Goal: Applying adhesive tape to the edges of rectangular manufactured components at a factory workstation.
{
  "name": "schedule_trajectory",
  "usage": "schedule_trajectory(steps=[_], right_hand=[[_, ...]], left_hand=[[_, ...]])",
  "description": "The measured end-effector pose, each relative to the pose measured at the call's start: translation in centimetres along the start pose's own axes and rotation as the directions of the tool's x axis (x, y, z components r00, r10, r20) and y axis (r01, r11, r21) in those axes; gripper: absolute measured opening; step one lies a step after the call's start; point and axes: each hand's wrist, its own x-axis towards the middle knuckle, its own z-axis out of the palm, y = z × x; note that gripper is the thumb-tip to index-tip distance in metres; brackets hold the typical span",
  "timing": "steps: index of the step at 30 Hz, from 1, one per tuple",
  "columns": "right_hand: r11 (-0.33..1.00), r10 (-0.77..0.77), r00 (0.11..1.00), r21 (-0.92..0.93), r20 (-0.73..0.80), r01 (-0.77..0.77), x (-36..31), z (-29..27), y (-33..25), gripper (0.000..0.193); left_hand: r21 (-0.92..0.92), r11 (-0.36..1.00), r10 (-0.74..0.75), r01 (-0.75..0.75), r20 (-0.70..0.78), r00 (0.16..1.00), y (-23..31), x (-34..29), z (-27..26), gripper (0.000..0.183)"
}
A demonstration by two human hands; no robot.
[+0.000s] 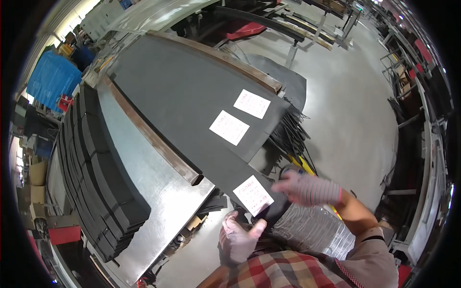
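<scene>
My left hand [238,240], in a pale glove, is below the near end of a dark grey sheet strip [225,168]. Its thumb and fingers stand apart, with nothing plainly held. A white paper label [253,195] with red writing lies on that end. My right hand [312,188], in a striped grey glove, is beside the strip's right edge, fingers curled. A small dark object shows at its upper side, too unclear to name. Two more white labels, one upper [251,103] and one lower [229,127], lie on the wide dark sheet [163,72].
Brown rails, one left [149,129] and one right [216,55], flank the sheet on a metal table [163,211]. Strapped stacks of dark strips [103,177] lie left. Thin black offcuts [290,132] hang at the sheet's right end, above a plastic-wrapped bundle [312,228].
</scene>
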Motion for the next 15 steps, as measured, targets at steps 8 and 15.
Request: schedule_trajectory(steps=[8,15], right_hand=[[0.893,-0.332,0.933,0.365,0.138,0.264,4.3,-3.4,4.5,0.040],[0.547,-0.162,0.986,0.836,0.046,0.051,10.2,10.1,13.0,0.028]], left_hand=[[-0.365,0.911,-0.011,0.192,0.443,0.897,-0.6,4.5,-5.9,0.030],[-0.765,0.475,0.133,0.436,0.552,0.823,-19.6,4.5,8.0,0.042]])
